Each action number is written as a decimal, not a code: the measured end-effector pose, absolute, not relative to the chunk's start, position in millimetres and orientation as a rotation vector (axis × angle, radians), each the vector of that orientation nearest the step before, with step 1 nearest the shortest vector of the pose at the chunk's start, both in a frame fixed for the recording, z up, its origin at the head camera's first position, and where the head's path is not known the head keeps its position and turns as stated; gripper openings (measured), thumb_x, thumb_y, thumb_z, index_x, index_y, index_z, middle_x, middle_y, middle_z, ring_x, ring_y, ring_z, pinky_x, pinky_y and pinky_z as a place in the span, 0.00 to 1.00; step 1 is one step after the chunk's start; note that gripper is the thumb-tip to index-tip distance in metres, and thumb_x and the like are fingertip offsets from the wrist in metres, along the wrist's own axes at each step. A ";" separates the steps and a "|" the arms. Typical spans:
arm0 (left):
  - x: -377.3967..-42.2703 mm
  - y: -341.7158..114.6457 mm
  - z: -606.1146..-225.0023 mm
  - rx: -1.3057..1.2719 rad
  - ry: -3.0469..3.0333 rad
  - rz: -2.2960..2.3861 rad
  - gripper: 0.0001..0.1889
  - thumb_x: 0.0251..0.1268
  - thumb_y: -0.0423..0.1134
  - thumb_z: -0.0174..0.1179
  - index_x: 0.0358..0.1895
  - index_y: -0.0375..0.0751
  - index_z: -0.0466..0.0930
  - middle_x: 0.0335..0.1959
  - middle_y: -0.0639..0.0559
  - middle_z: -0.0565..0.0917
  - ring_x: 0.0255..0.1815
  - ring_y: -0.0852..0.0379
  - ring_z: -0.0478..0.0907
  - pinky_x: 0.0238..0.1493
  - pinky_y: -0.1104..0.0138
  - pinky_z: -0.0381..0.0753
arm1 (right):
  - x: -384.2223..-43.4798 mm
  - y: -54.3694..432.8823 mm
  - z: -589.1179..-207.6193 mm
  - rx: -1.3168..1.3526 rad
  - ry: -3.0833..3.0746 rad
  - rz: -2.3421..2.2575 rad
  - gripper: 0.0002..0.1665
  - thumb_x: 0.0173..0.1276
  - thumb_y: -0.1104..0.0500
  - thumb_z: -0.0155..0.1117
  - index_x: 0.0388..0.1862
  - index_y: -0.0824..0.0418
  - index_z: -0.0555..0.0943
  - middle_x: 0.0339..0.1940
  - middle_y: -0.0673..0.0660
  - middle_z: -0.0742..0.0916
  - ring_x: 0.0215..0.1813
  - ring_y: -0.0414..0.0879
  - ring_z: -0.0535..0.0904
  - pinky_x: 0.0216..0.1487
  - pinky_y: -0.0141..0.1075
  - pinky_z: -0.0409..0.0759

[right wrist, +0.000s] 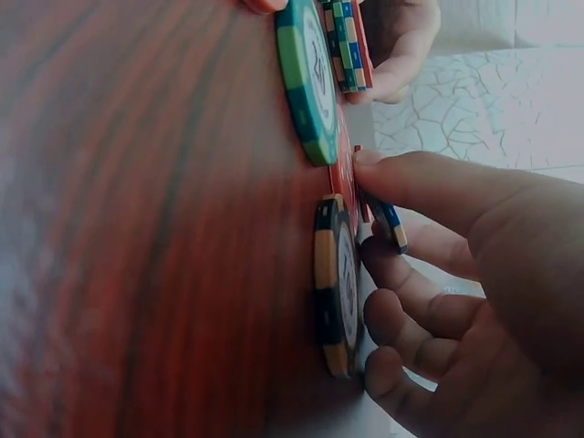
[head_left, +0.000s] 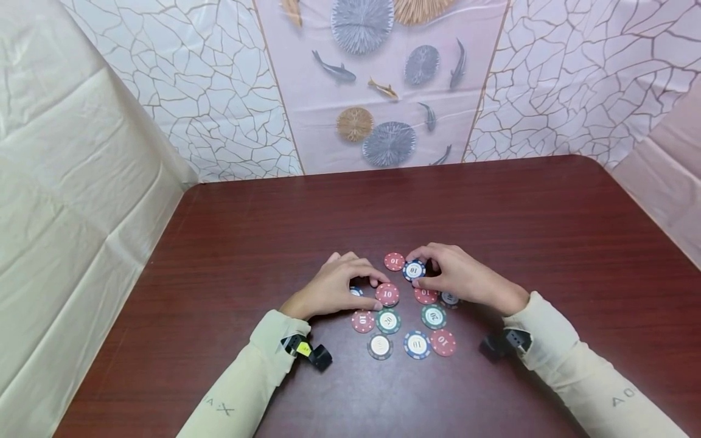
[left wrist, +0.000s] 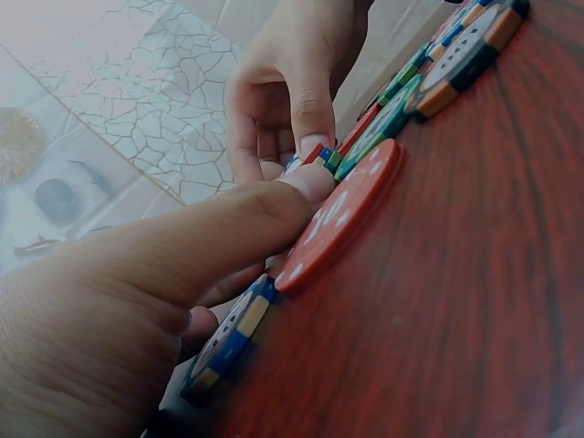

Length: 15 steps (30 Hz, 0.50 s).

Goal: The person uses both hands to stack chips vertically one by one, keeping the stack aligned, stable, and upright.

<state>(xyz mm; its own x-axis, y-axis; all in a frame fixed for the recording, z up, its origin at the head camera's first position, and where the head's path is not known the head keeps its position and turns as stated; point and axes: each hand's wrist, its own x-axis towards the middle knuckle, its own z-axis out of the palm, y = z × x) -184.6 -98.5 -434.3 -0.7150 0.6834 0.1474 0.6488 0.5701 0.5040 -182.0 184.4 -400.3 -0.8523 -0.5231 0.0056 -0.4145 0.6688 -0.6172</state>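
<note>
My left hand (head_left: 332, 285) holds a small stack of poker chips between thumb and fingers. A red chip (head_left: 387, 294) marked 10 tops the stack, and blue and green edges of the stack (right wrist: 347, 46) show under it in the right wrist view. My right hand (head_left: 465, 277) pinches a blue and white poker chip (head_left: 414, 270) between thumb and fingertips, just above a red chip (head_left: 425, 295). Partly hidden beside the left fingers is another blue chip (head_left: 356, 291). A black-edged chip (right wrist: 338, 287) lies under the curled right fingers.
Loose chips lie flat around both hands: red (head_left: 394, 261) at the back, green (head_left: 388, 321) and green (head_left: 434, 316) nearer, then grey (head_left: 380, 346), blue (head_left: 417, 345) and red (head_left: 443, 342) in front. The dark red table (head_left: 246, 231) meets patterned cloth (head_left: 219, 91) behind.
</note>
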 end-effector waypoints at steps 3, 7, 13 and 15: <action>-184.6 -99.1 -434.2 1.163 2.731 0.832 0.19 0.60 0.58 0.77 0.54 0.67 0.89 0.38 0.75 0.79 0.45 0.68 0.69 0.50 0.63 0.61 | -182.3 183.9 -398.9 -0.753 2.706 -0.920 0.20 0.65 0.63 0.78 0.56 0.63 0.85 0.38 0.52 0.85 0.34 0.44 0.76 0.33 0.35 0.77; -184.7 -99.0 -434.7 1.160 2.734 0.820 0.19 0.60 0.58 0.77 0.54 0.67 0.89 0.38 0.75 0.79 0.45 0.68 0.69 0.50 0.63 0.61 | -181.0 185.1 -396.1 -0.773 2.700 -0.923 0.19 0.65 0.62 0.79 0.53 0.61 0.86 0.37 0.51 0.84 0.34 0.44 0.75 0.32 0.34 0.77; -184.6 -98.5 -434.6 1.167 2.735 0.828 0.19 0.59 0.58 0.77 0.54 0.66 0.89 0.38 0.74 0.79 0.45 0.67 0.69 0.49 0.62 0.61 | -179.5 185.6 -393.9 -0.848 2.704 -0.934 0.19 0.63 0.56 0.82 0.52 0.55 0.87 0.40 0.48 0.83 0.42 0.46 0.75 0.40 0.37 0.77; -184.8 -98.9 -435.1 1.173 2.733 0.834 0.19 0.59 0.58 0.77 0.54 0.66 0.89 0.38 0.74 0.79 0.45 0.67 0.69 0.48 0.62 0.61 | -179.2 185.0 -393.2 -0.865 2.698 -0.941 0.19 0.63 0.56 0.82 0.52 0.54 0.87 0.39 0.48 0.82 0.42 0.46 0.75 0.40 0.36 0.77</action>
<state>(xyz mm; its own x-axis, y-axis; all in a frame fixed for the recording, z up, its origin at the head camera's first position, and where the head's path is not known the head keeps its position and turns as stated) -184.8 -98.9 -435.1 -0.7103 0.6859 0.1581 0.6572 0.5659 0.4979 -179.2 185.0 -393.2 -0.8210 -0.5694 0.0415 -0.4717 0.6355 -0.6112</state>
